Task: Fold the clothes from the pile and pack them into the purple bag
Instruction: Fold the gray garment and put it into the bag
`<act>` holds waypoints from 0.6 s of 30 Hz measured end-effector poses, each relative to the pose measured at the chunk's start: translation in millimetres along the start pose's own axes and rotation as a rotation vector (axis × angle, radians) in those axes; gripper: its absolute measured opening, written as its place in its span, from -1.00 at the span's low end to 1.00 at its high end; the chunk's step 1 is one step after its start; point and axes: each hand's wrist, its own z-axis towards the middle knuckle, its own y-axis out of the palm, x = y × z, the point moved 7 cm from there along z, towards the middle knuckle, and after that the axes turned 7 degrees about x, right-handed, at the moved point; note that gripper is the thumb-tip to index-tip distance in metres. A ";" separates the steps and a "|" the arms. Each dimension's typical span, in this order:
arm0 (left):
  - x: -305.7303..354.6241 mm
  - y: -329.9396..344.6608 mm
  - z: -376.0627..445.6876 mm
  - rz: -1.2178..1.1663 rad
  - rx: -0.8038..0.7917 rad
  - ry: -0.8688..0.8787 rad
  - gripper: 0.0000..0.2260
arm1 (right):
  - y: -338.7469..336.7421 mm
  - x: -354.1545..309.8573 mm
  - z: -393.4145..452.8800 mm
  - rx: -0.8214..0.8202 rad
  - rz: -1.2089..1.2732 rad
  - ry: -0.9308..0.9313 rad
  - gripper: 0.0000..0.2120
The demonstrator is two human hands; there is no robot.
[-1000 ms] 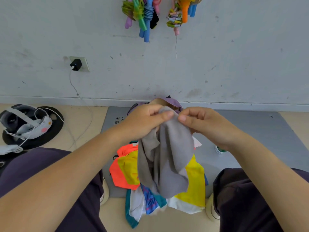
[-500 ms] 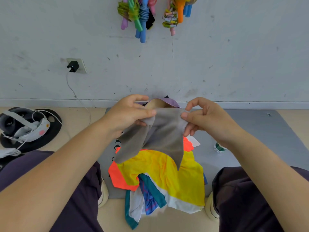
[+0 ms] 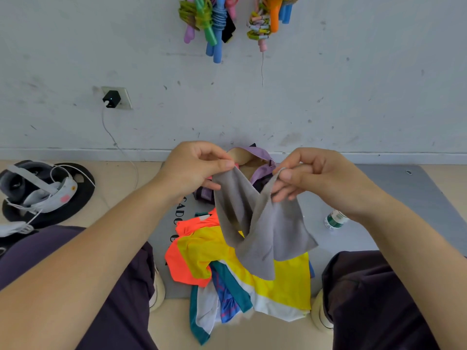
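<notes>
A small grey garment [image 3: 262, 228] hangs twisted in the air between my hands. My left hand [image 3: 194, 168] pinches its upper left corner and my right hand [image 3: 310, 178] pinches its upper right corner. Below it, between my knees, lies the pile of clothes [image 3: 227, 269]: yellow, orange, teal, blue and white pieces on the grey mat [image 3: 394, 198]. The purple bag [image 3: 260, 157] stands open behind my hands near the wall, mostly hidden by them and the garment.
A green-labelled bottle [image 3: 334, 219] lies on the mat at the right. A headset with white cables [image 3: 38, 188] rests on a black disc at the left. A charger with a cord [image 3: 111, 98] sits in the wall socket. Coloured jump ropes [image 3: 212, 24] hang above.
My hands have drawn apart, spreading the grey garment's top edge. The cloth went from a bunched hang to a stretched, twisted shape, and more of the yellow piece shows beneath.
</notes>
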 end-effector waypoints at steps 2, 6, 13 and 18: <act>0.0 1.8 0.0 0.055 -0.002 0.018 -0.93 | -2.4 -1.9 -0.4 0.047 -0.045 -0.022 -0.94; -4.6 1.8 0.8 0.044 0.003 -0.018 -0.87 | -6.0 -7.2 -0.7 0.149 -0.219 -0.087 -0.93; -11.2 9.2 -2.3 -0.006 -0.153 -0.131 -0.89 | -1.3 -8.4 -1.8 0.135 -0.259 -0.075 -0.93; -4.7 16.8 -7.6 -0.027 -0.162 -0.086 -0.94 | 18.3 -16.0 -6.2 0.100 -0.093 -0.119 -0.93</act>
